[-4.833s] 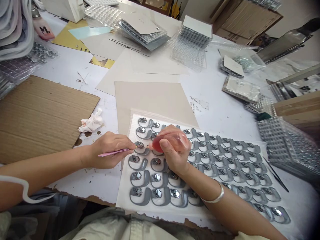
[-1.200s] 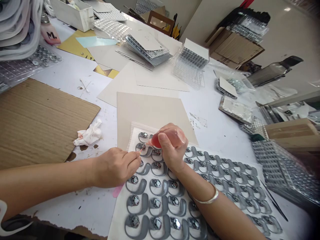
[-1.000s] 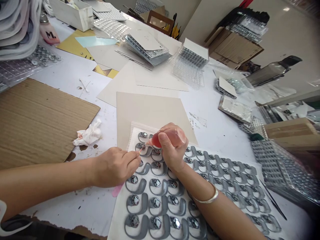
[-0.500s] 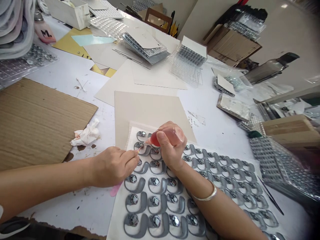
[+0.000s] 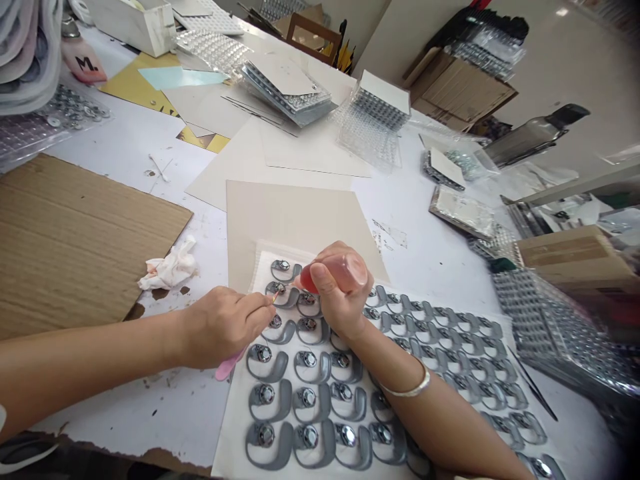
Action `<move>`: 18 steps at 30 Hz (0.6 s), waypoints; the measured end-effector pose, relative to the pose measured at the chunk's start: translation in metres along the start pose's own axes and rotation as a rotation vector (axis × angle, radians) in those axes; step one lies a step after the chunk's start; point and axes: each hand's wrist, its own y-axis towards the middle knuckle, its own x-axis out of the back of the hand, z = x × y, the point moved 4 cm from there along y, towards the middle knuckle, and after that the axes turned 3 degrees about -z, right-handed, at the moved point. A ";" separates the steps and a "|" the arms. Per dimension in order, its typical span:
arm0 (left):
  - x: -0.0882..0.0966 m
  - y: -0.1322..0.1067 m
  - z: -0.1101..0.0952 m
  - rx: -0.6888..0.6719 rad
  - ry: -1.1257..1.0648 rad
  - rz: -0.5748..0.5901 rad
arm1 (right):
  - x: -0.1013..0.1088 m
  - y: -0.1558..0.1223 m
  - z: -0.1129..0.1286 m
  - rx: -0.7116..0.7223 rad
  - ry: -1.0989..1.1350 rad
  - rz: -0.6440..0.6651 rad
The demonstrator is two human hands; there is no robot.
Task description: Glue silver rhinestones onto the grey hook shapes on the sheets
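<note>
My right hand (image 5: 345, 293) is wrapped round a small squeeze bottle of pinkish-red liquid (image 5: 333, 273), held tilted with its nozzle down to the left. My left hand (image 5: 225, 325) pinches a thin pointed tool; its fine tip (image 5: 276, 297) shows past the fingertips, and a pink flat end (image 5: 230, 363) pokes out below the hand. Both nozzle and tip are close to a grey hook-shaped piece with a shiny round stud (image 5: 280, 289), in the second row from the top. Rows of similar grey pieces (image 5: 270, 443) lie on a white sheet (image 5: 233, 433). My right forearm hides some of them.
Left lie a cardboard sheet (image 5: 90, 240) and a crumpled tissue (image 5: 170, 265). A beige card (image 5: 295, 213) lies beyond the pieces. Dark tweezers (image 5: 533, 383) rest at the right, near stacked clear trays (image 5: 540, 320). A bottle marked M. (image 5: 83, 57) stands at the back left.
The whole view has shifted slightly, so things appear a little further left. Both hands keep their grips, and the tool tip and nozzle stay near the same piece.
</note>
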 end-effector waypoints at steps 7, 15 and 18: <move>0.001 0.001 0.001 0.003 -0.004 0.013 | 0.002 -0.002 0.000 0.007 -0.033 0.007; -0.002 -0.003 0.003 0.001 0.008 0.033 | 0.000 0.000 0.008 0.090 -0.020 0.038; -0.002 -0.003 0.003 0.006 0.007 0.041 | 0.000 -0.001 0.011 0.110 -0.036 0.037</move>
